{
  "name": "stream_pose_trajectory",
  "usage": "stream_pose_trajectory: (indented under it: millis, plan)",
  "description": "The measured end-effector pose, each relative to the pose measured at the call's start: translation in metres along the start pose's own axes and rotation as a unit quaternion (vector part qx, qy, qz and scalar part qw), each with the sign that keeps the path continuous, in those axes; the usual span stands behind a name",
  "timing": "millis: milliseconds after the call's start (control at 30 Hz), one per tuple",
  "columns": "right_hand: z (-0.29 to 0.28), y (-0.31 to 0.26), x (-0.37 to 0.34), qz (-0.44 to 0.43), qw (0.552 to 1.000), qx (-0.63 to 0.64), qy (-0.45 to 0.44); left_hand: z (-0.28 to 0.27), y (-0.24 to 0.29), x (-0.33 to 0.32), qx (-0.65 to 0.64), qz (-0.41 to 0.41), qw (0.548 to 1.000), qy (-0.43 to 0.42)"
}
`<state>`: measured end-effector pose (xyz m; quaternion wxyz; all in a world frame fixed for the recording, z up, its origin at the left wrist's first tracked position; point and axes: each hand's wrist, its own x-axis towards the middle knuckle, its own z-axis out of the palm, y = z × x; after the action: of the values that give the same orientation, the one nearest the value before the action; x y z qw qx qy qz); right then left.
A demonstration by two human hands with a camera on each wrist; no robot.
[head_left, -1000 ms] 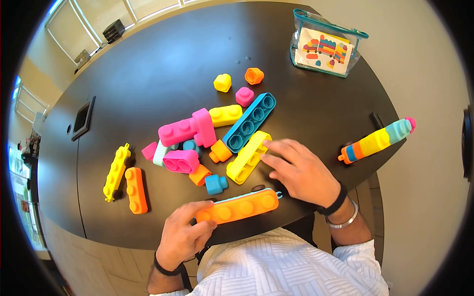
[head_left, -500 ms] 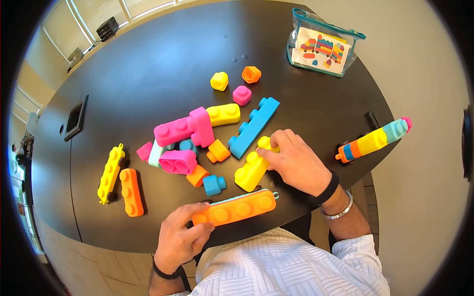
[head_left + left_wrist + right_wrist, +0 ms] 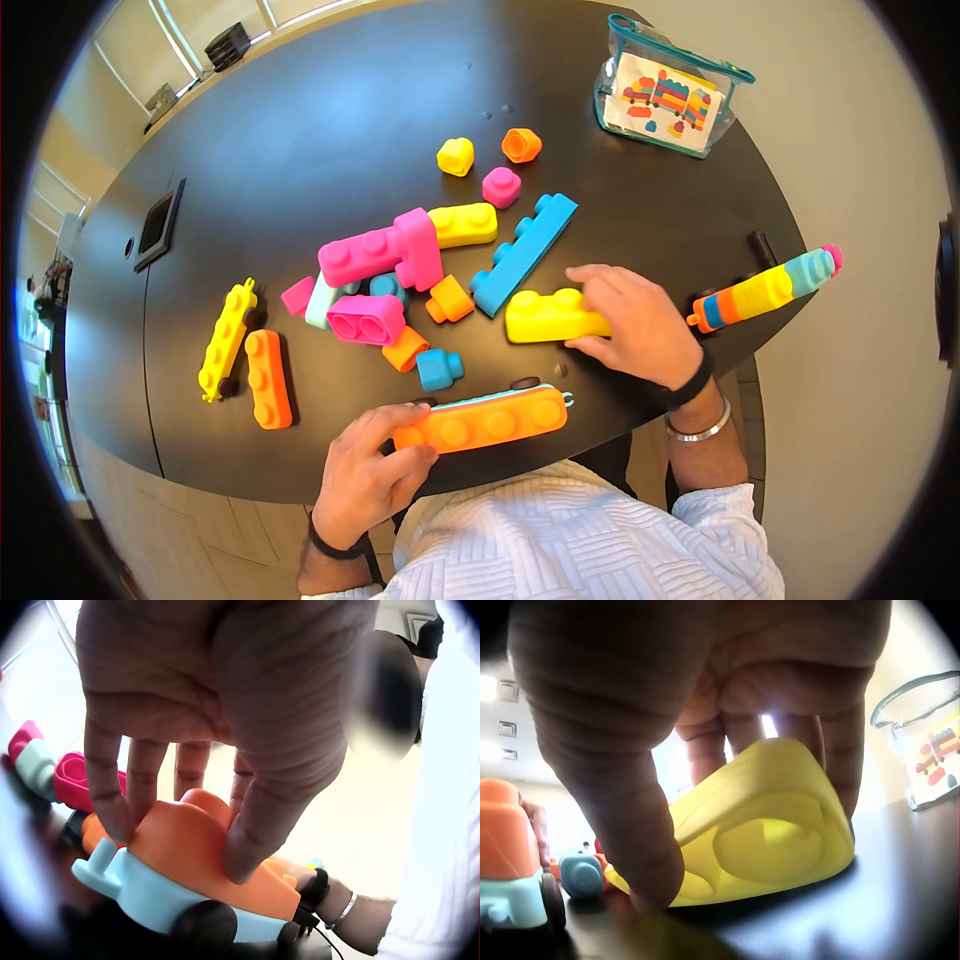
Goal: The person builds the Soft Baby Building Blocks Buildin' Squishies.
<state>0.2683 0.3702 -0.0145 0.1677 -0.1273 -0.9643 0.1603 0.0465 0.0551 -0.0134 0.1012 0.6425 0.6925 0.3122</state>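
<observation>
The left hand [image 3: 365, 475] pinches the left end of a long orange block [image 3: 497, 420] that sits on a light-blue wheeled base [image 3: 161, 892]. In the left wrist view its thumb and fingers press the block's two sides. To the right, the right hand [image 3: 640, 325] grips the right end of a long yellow block [image 3: 545, 316], studs up and roughly level across the table. The right wrist view shows this yellow block [image 3: 780, 825] tilted, its hollow underside partly visible between thumb and fingers.
A blue long block [image 3: 525, 254] lies behind the yellow one. Pink blocks [image 3: 368, 255] and small pieces cluster left of it. A yellow wheeled base [image 3: 228, 338] and orange block [image 3: 267, 380] lie far left, a stacked car [image 3: 762, 290] right, a clear bag [image 3: 665, 95] behind.
The right hand has taken hold of the yellow block, turned it studs up and swung it level, slightly rightward. The blue long block now lies studs up-left. The left hand keeps its hold.
</observation>
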Motion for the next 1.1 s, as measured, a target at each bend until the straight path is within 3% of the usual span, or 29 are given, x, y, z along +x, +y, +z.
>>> stream_pose_trajectory:
  millis: [100,167,267,367,467,1100]
  plan:
    - [-0.011,0.0,-0.01,0.021,0.997,0.07,-0.002,-0.002,0.003,0.003,0.004,0.001,1.0,-0.005]
    - [-0.014,-0.009,-0.012,-0.015,0.996,0.089,0.017,-0.001,0.004,0.004,0.005,-0.002,1.0,-0.007]
    - [-0.007,-0.036,-0.016,-0.075,0.968,0.233,0.053,0.002,0.004,0.005,0.003,0.0,1.0,-0.011]
    - [-0.006,-0.063,-0.011,-0.147,0.973,0.177,-0.026,0.005,0.007,0.007,0.006,0.002,1.0,-0.009]
    - [0.001,-0.072,-0.012,-0.16,0.978,0.128,-0.048,0.007,0.008,0.006,0.007,-0.007,1.0,-0.002]
    - [0.016,-0.084,-0.021,-0.15,0.987,0.047,-0.013,0.015,0.007,0.006,0.02,-0.002,1.0,0.001]
